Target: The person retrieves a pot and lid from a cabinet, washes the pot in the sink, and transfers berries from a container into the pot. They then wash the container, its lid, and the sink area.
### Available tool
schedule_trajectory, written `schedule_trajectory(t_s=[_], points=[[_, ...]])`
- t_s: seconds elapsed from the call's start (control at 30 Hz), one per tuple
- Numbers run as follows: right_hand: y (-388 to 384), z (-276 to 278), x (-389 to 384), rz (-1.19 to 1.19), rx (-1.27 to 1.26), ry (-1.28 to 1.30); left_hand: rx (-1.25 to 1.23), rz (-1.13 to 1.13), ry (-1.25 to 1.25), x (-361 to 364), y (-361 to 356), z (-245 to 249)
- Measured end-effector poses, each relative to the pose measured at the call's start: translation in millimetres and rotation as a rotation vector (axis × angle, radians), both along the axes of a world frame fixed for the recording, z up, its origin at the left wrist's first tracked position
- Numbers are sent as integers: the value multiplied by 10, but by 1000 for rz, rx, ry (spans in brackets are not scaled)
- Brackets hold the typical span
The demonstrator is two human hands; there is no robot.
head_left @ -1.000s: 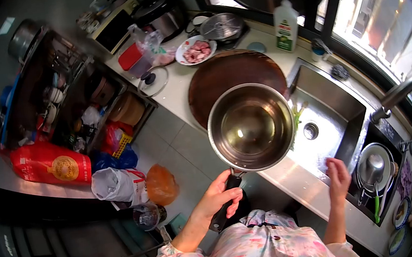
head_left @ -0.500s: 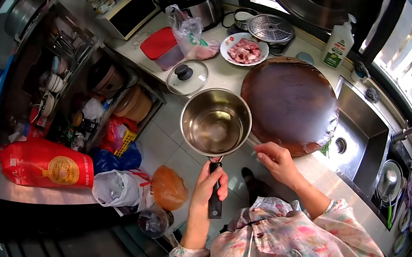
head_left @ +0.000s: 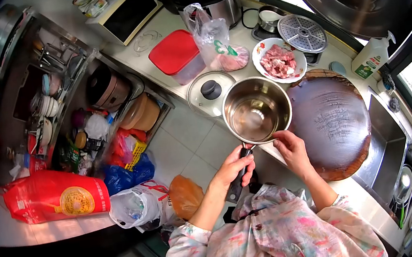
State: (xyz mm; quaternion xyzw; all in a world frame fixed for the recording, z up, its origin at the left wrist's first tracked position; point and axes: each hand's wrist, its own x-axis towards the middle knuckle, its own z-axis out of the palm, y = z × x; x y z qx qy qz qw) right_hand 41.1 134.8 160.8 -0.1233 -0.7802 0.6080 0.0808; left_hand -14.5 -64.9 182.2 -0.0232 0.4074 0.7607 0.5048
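Empty steel saucepan [head_left: 256,110], held over the near edge of the tabletop [head_left: 125,48], between a glass lid [head_left: 210,92] and a round chopping board [head_left: 332,122]. The left hand [head_left: 233,168] is closed around its black handle. The right hand [head_left: 292,151] touches the near rim with bent fingers; its grip is not discernible. A plastic bag [head_left: 215,39] bears green figures resembling "43". The label on the bottle [head_left: 371,61] is illegible.

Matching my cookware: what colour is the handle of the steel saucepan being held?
Black. The handle, gripped by the left hand, shows best in the head view.
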Motion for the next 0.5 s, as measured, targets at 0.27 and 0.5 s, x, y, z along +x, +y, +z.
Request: schedule_trajectory(t_s=[0.27, 0.5], points=[[-74, -9, -202, -106, 189, 28, -874, 263, 700, -950, -156, -384], [-326, 29, -208, -301, 278, -3, -968, 201, 1597, -2221, -30, -658]])
